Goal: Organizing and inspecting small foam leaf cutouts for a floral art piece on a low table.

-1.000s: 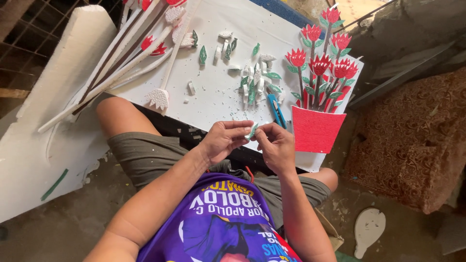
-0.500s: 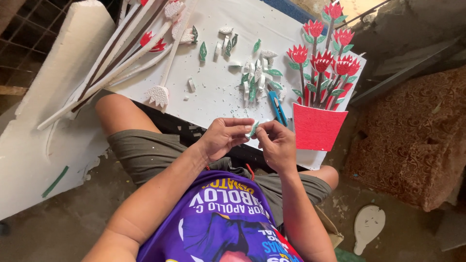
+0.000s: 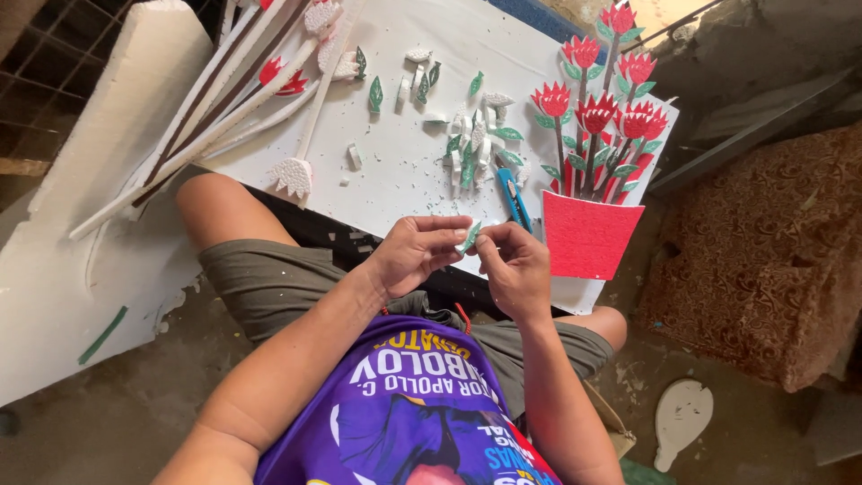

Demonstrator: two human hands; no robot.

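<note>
Over my lap, just at the near edge of the white counter, my two hands meet around one small green foam leaf. My left hand pinches the leaf from the left with thumb and fingertips, and my right hand grips it from the right, so both hands are closed on the same piece. The leaf stands tilted between them, its tip pointing up toward the counter.

Beyond my hands, a blue utility knife lies on the counter, just past my right hand. Beside it to the right stands a flat foam bouquet: a red pot shape with red tulip flowers on dark stems and green leaves rising out of it. A scatter of loose leaf pieces, some green and some white, lies in the middle of the counter among small white crumbs. At the far left, long white foam stems rest in a slanting bundle, a few tipped with red flower heads, and one ends in a white scalloped flower head near my left knee.

I am seated, wearing olive shorts and a purple printed shirt. A brown patterned cushion sits to my right on the floor.
</note>
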